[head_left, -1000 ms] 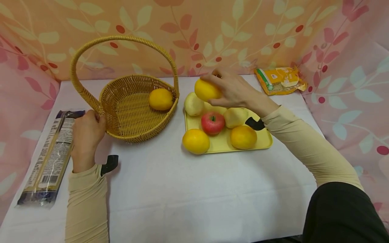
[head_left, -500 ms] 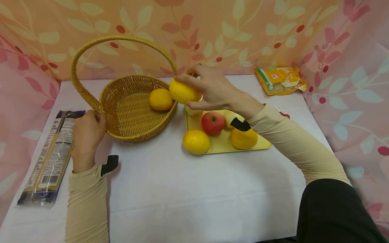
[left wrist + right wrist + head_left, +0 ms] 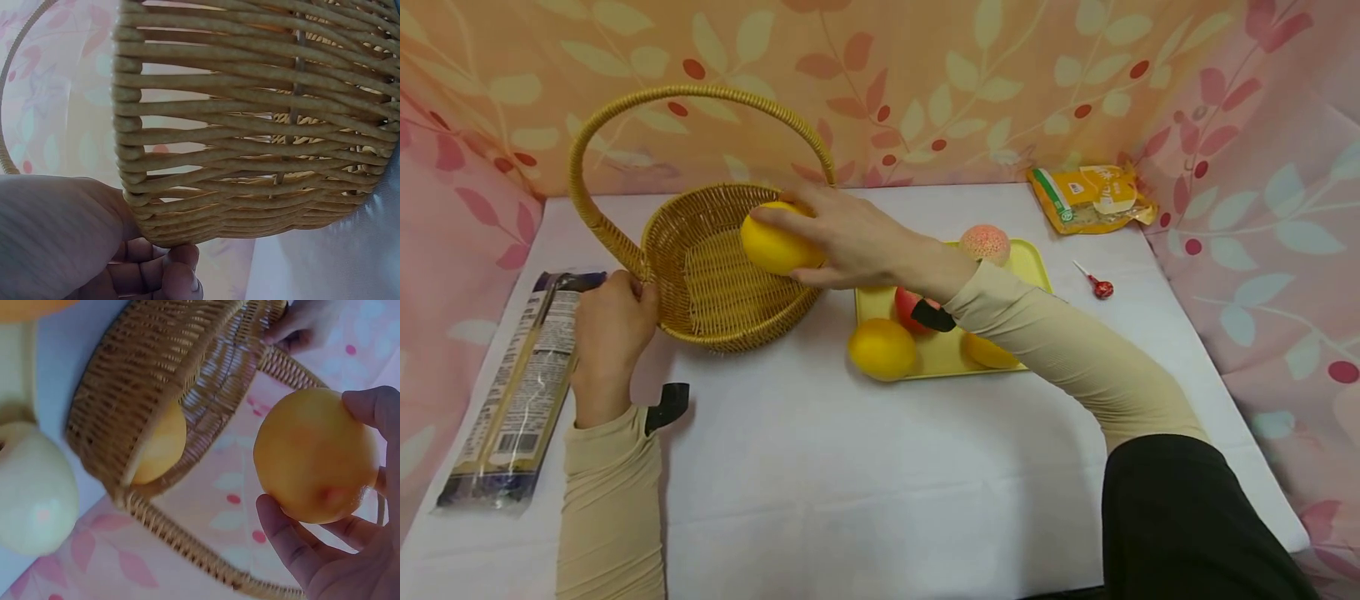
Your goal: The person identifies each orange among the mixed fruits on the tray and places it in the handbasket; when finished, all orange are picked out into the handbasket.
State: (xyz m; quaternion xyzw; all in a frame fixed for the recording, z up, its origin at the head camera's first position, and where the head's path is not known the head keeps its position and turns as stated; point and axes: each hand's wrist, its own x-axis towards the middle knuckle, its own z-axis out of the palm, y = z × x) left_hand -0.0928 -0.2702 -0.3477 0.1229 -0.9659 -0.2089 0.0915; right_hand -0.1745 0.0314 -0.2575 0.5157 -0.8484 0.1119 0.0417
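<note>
A long packet [image 3: 523,383] lies on the white cloth [image 3: 850,467] to the left of the basket, its printed side up. Next comes the person's left hand [image 3: 613,333], its fingers curled and gripping the left edge of the basket [image 3: 715,283], near the foot of the handle [image 3: 700,93]. The basket stands upright, and its handle arches over the opening. A second yellow fruit [image 3: 162,447] sits inside the basket, plain in the right wrist view but hidden from the head view.

The person's right hand [image 3: 846,237] holds a yellow fruit [image 3: 775,242] between thumb and fingers. From the head, that fruit shows against the right part of the basket's opening; the right wrist view shows it apart from the weave.

To the right of the basket is a yellow tray [image 3: 943,358]. On its side nearest the basket, a lemon [image 3: 882,350] sits at the near corner. Farther from the basket are a red apple [image 3: 908,308] and an orange fruit [image 3: 987,352], both partly covered by the right arm, and a speckled pink ball [image 3: 985,243] towards the back. A pale fruit [image 3: 34,490] appears beside the basket in the right wrist view. Well to the basket's right lie a red lollipop [image 3: 1101,288] and, behind it, an orange bag [image 3: 1093,200].
</note>
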